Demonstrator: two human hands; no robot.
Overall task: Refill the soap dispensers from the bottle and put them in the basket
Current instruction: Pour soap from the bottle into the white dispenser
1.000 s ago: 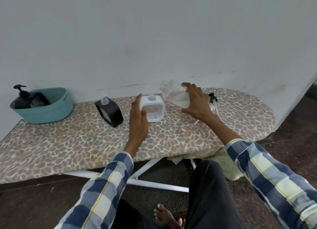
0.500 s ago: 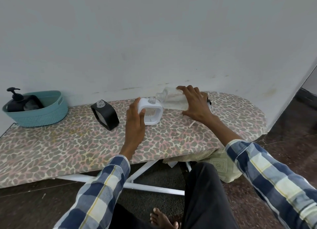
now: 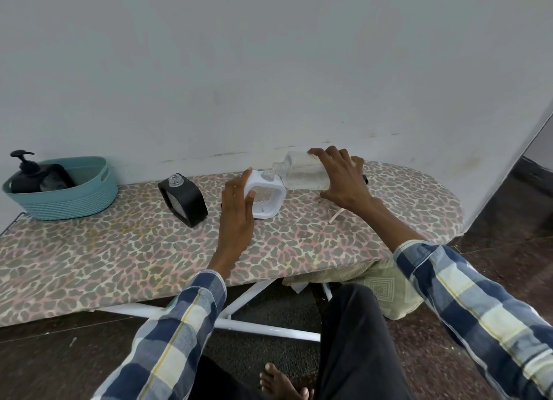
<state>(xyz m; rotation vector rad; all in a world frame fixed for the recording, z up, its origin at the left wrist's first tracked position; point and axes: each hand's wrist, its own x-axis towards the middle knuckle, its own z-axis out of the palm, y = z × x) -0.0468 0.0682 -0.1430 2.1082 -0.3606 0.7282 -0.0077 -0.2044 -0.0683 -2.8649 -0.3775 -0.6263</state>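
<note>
Ironing board (image 3: 125,250) with a leopard-print fabric cover, white metal legs below, set against a plain pale wall. Far left on it: teal ribbed basket (image 3: 89,190) with cut-out handles, holding a black pump dispenser (image 3: 28,172), pump head sticking up above the rim. Right of the basket, well apart, a black square dispenser (image 3: 187,200), rounded corners, hollow middle, clear threaded neck uncapped, standing upright and untouched.

Centre: white square dispenser (image 3: 269,188), same hollow rounded shape, upright on the board. Left hand (image 3: 238,208) steadies it from the left side, fingers curled round its left edge, thumb on the near face — grip holding the dispenser. Right hand (image 3: 341,178) grips a clear plastic bottle (image 3: 302,175), tipped almost level, its open neck at the white dispenser's top opening; clear liquid lies in the bottle's lower side. The hand covers the bottle's base end.

Behind the right wrist a black pump head and thin white tube (image 3: 336,215) lie on the board, mostly hidden. Checked blue-white sleeves, dark trousers, a bare foot, dark stone floor, a patterned cushion (image 3: 386,286) under the board's right end.
</note>
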